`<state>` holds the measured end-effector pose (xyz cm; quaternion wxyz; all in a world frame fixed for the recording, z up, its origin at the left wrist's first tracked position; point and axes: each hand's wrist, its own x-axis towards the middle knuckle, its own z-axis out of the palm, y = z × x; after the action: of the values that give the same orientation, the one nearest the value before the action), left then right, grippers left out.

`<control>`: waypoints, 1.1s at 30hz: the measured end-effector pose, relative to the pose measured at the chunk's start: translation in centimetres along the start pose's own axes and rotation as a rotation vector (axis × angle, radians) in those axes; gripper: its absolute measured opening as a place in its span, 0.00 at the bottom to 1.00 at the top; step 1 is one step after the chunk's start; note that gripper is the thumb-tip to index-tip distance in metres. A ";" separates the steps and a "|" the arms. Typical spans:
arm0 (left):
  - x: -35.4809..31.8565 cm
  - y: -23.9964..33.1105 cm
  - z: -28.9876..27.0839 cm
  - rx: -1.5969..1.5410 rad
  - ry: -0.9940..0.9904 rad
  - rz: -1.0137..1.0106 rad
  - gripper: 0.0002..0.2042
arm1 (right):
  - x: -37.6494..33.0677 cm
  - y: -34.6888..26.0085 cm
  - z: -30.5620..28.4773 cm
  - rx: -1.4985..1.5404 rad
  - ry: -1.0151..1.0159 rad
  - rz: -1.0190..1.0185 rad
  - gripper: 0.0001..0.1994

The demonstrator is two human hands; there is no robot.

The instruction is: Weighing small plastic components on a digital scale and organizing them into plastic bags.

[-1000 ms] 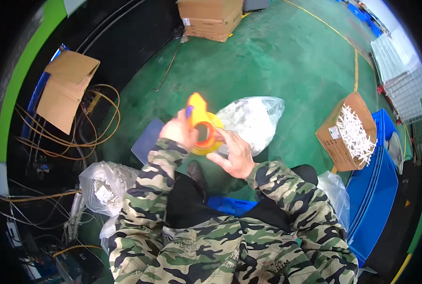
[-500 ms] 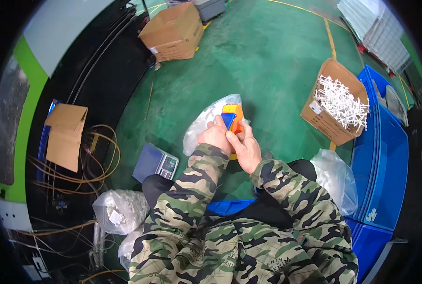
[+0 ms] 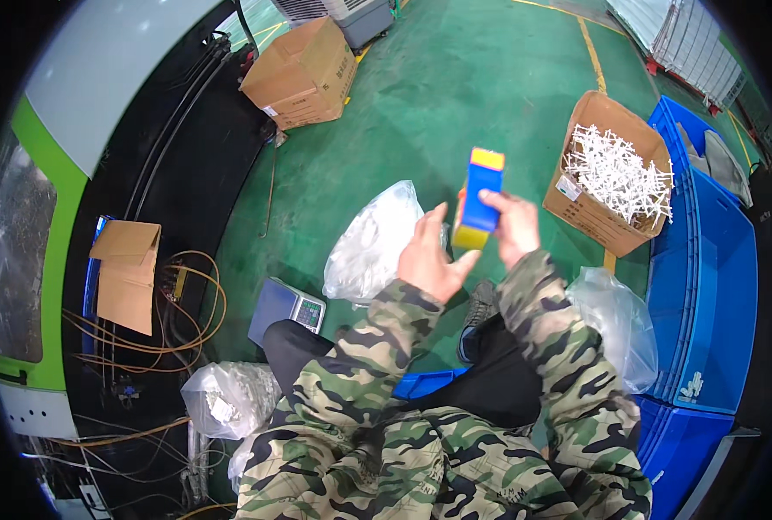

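Observation:
My right hand [image 3: 518,230] grips a long blue and yellow block-shaped object [image 3: 481,204], with a strip of orange on its left side. The thumb lies across its blue face, and it is held upright above the floor. My left hand [image 3: 429,260] is just left of its lower end, fingers and thumb spread, holding nothing that I can see. Behind the left hand, a clear plastic bag [image 3: 364,247] of white pieces stands on the floor. Left of my knee sits a digital scale [image 3: 286,310].
A cardboard box [image 3: 564,208] full of thin white parts stands at the right, beside blue crates [image 3: 707,286]. More filled bags lie at my right knee [image 3: 616,334] and lower left [image 3: 226,403]. An open carton [image 3: 308,91] is at the far left; looped hoses [image 3: 208,299] hang by the machine.
The blue and yellow object has moved right, away from the bag, and turned so its blue face shows. My hands, earlier together on it, have parted; the left has let go.

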<state>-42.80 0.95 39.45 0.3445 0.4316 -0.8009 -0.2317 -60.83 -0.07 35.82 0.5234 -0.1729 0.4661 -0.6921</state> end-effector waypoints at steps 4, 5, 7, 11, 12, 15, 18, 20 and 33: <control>-1.2 -8.3 -2.6 0.199 -0.112 -0.270 0.33 | 5.0 -0.7 -7.4 -0.302 0.141 -0.178 0.27; -1.2 -10.8 -2.9 0.313 -0.088 -0.300 0.32 | 5.9 -0.1 -9.5 -0.394 0.224 -0.241 0.32; -1.1 -15.6 -3.6 0.491 -0.092 -0.299 0.32 | 6.5 2.4 -13.9 -0.962 0.401 -0.355 0.33; -0.5 -21.5 -1.7 0.628 -0.223 -0.409 0.33 | 6.4 10.4 -20.3 -1.306 0.456 -0.084 0.34; -0.4 -22.4 -0.9 0.659 -0.237 -0.416 0.32 | 5.9 12.5 -21.3 -1.362 0.428 -0.112 0.33; 0.4 -24.6 0.7 0.704 -0.305 -0.433 0.29 | 5.6 17.0 -23.4 -1.577 0.456 0.052 0.33; 0.8 -26.6 1.2 0.741 -0.368 -0.367 0.21 | 6.4 19.4 -25.1 -1.701 0.477 0.203 0.33; 1.0 -27.7 1.2 0.761 -0.399 -0.337 0.16 | 6.9 20.5 -26.0 -1.751 0.490 0.230 0.32; 3.5 -27.9 -1.1 0.401 -0.073 -0.560 0.11 | 8.3 21.3 -25.0 -2.040 0.325 0.154 0.27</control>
<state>-28.53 -16.65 22.75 0.1469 0.6852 -0.6926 -0.1707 -70.28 3.86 3.52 0.1018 -0.4083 0.9056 0.0520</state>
